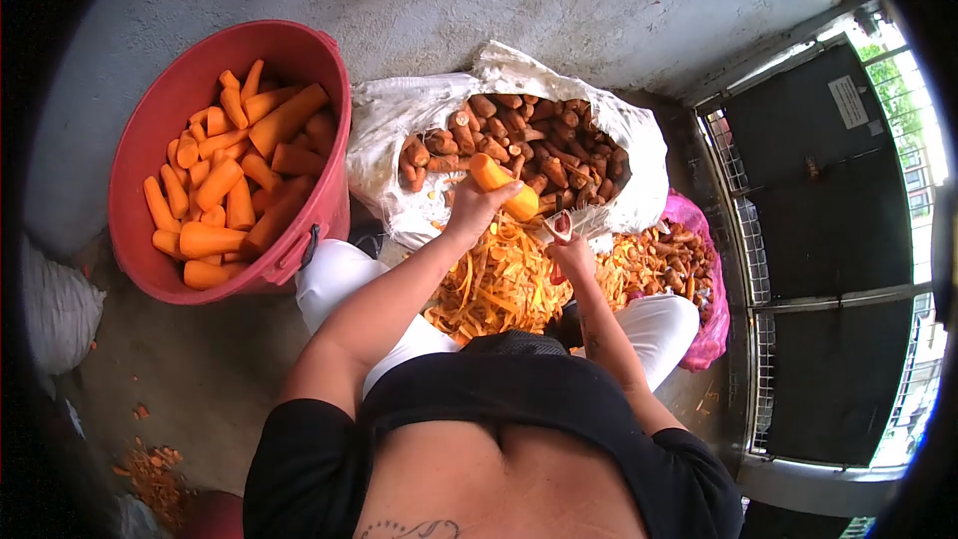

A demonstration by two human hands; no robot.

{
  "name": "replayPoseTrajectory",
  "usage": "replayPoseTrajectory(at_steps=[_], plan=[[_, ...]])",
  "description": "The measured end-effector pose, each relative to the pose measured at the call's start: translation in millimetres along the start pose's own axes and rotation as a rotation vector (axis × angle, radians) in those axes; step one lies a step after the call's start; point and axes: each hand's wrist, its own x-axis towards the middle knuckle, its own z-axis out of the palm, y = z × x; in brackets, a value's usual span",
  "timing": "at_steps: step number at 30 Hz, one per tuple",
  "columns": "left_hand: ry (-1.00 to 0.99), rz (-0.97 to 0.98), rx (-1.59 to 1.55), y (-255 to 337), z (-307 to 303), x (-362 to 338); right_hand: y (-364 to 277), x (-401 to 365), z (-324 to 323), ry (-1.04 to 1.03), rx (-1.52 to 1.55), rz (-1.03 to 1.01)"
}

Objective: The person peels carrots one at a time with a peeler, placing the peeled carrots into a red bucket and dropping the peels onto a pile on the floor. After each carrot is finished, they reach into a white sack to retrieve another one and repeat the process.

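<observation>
My left hand (481,205) is wrapped round a thick peeled carrot (492,173), tilted above a heap of orange peelings (496,279). Just to its right, my right hand (572,257) grips a peeler (562,227), its head close to the carrot but apart from it. Behind both hands lies an open white sack (639,145) full of unpeeled brown-orange carrots (564,145). At the left stands a red bucket (140,155) holding many smooth peeled carrots (215,240).
A pink bag (711,334) with carrot scraps stands beyond my right knee. Grey wall (639,0) runs behind the sack. A gate with dark panels (808,180) is at the right. White sack (62,309) and scattered scraps (155,474) lie at the left.
</observation>
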Motion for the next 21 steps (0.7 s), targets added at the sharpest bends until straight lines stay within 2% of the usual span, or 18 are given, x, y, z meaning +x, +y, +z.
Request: replayPoseTrajectory(at_steps=[1, 5, 6, 7, 9, 10, 13, 14, 17, 18, 19, 21], plan=[[-0.051, 0.084, 0.053, 3, 2, -1, -7, -9, -5, 0.01, -0.097, -0.006], [-0.122, 0.147, 0.291, 9, 14, -13, -26, -29, -8, -0.172, 0.816, 0.083], [-0.161, 0.163, 0.26, 7, 15, -15, -32, -35, -5, -0.176, 0.981, 0.076], [-0.181, 0.149, 0.185, 4, 17, -16, -15, -17, -5, -0.393, 1.165, 0.233], [-0.218, 0.119, 0.037, -2, 21, -19, 7, -3, 2, -0.518, 1.276, 0.164], [-0.278, 0.071, 0.039, 1, 22, -22, -5, -10, 0, -0.619, 1.38, 0.209], [-0.327, 0.108, 0.17, -1, 28, -27, -30, -27, -4, -0.482, 1.398, 0.169], [-0.489, 0.089, 0.293, -1, 24, -22, -33, -28, -10, -0.529, 1.378, 0.114], [-0.764, 0.099, 0.238, 9, 23, -24, -29, -22, -23, -0.403, 1.398, -0.028], [-0.888, -0.069, 0.2, 11, 18, -22, -35, -20, -20, -0.229, 1.406, -0.083], [-0.938, -0.177, 0.041, 12, 16, -22, -33, -22, -34, -0.371, 1.365, -0.128], [-1.014, -0.387, -0.284, 19, 15, -25, -46, -28, -41, -0.275, 1.322, -0.215]])
